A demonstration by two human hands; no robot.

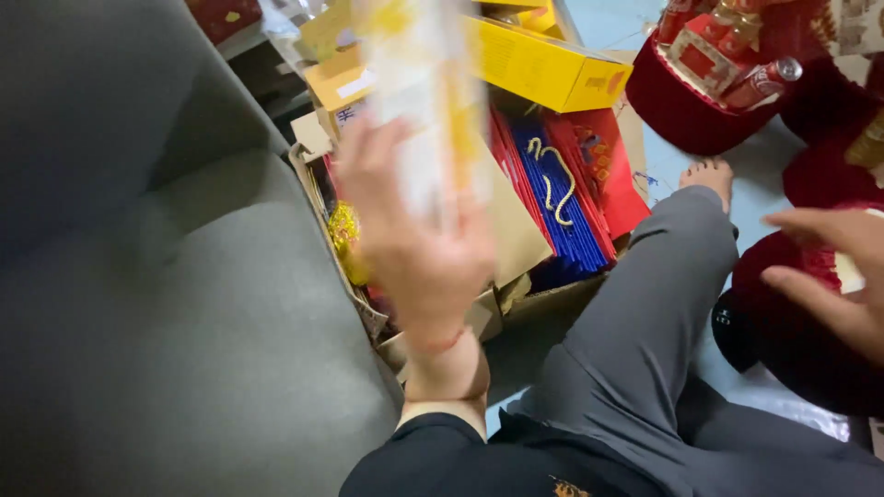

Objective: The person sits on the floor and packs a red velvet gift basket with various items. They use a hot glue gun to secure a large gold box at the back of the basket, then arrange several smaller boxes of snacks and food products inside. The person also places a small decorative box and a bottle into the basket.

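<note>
Left hand: the left hand (419, 244) is raised in front of the camera, fingers closed round the lower end of a long white-and-yellow package (425, 87), blurred by motion; a red cord sits at the wrist.
Held item: the white-and-yellow package stands roughly upright, lifted above the open cardboard carton (543, 296), gripped low so most of its length rises clear of the hand; its kind cannot be told through the blur.
Right hand: the right hand (833, 267) enters from the right edge, fingers spread and loose, grasping nothing visible, hovering over a dark red velvet-like round tray (783, 340) on the floor.
Carton contents: a packed row of red and blue flat paper bags with gold cord handles (557, 198), stored on edge; gold foil trim (344, 235) tucked at the carton's left side.
Above carton: a long yellow cardboard box (543, 66) lies across the top, tilted.
Upper right: a red round gift basket holding red packets and a can (714, 78), well apart from both hands.
Seating: grey upholstered sofa (147, 276) at left; the carton is wedged just beside it.
Person: grey-trousered leg (645, 313) stretched along the carton, bare foot (707, 177) on the pale floor.
</note>
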